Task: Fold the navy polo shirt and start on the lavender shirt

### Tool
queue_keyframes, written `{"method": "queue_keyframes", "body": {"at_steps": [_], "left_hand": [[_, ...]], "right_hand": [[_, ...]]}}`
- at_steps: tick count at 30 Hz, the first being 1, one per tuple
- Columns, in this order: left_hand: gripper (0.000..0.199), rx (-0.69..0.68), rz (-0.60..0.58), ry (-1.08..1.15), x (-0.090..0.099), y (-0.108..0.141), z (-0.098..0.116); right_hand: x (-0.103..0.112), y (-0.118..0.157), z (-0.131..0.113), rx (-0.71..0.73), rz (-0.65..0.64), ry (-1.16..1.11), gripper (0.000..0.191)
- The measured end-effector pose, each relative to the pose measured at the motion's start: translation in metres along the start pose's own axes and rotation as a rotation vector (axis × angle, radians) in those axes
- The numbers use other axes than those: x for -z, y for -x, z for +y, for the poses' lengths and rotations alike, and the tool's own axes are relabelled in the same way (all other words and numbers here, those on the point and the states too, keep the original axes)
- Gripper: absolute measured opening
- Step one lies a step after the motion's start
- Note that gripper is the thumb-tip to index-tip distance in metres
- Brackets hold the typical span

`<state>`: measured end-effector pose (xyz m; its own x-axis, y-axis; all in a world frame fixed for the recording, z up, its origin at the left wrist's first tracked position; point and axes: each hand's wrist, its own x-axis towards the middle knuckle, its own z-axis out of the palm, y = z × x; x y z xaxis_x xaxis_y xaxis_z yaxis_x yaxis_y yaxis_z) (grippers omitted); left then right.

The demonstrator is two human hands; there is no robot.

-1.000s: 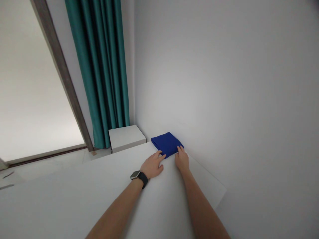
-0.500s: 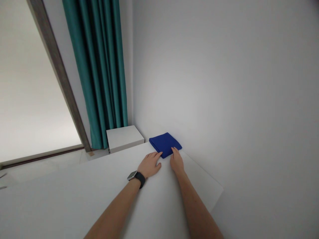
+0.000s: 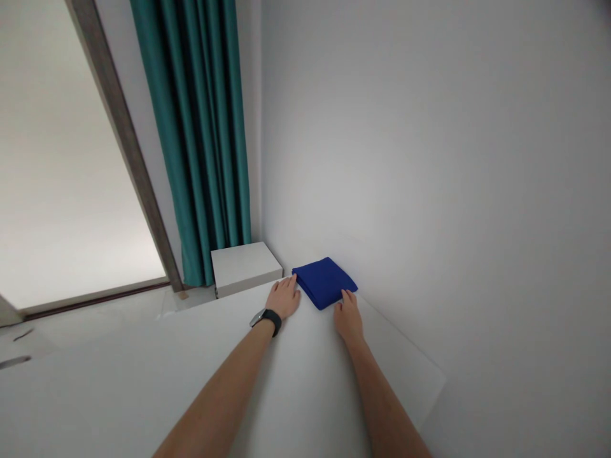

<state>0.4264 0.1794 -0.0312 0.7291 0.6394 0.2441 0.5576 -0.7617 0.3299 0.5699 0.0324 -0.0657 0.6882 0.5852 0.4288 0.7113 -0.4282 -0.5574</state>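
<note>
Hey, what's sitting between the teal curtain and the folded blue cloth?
The head view shows a white box-like unit between the teal curtain and the folded blue cloth.

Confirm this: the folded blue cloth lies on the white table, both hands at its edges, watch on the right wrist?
The wrist is wrong: the head view shows the watch on the left wrist. The folded blue cloth does lie on the white table, left hand and right hand at its edges.
</note>
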Motion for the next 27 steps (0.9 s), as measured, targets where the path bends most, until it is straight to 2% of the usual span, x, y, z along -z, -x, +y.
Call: {"method": "queue_keyframes", "body": {"at_steps": [8,16,22,27], "left_hand": [[0.052,-0.021,-0.037,0.029,-0.002,-0.013,-0.009],[0.051,0.133,0.016,0.110,-0.001,-0.028,-0.024],[0.047,0.139,-0.006,0.167,-0.004,-0.048,-0.033],[0.041,0.147,-0.017,0.188,-0.005,-0.055,-0.035]], "right_hand": [[-0.003,-0.001,0.003,0.015,-0.001,-0.038,0.054],[-0.002,0.002,0.004,0.016,0.012,-0.061,0.056],[-0.003,0.004,0.004,0.028,0.012,-0.047,0.057],[-0.005,0.004,0.004,0.000,0.034,-0.085,0.055]]}}
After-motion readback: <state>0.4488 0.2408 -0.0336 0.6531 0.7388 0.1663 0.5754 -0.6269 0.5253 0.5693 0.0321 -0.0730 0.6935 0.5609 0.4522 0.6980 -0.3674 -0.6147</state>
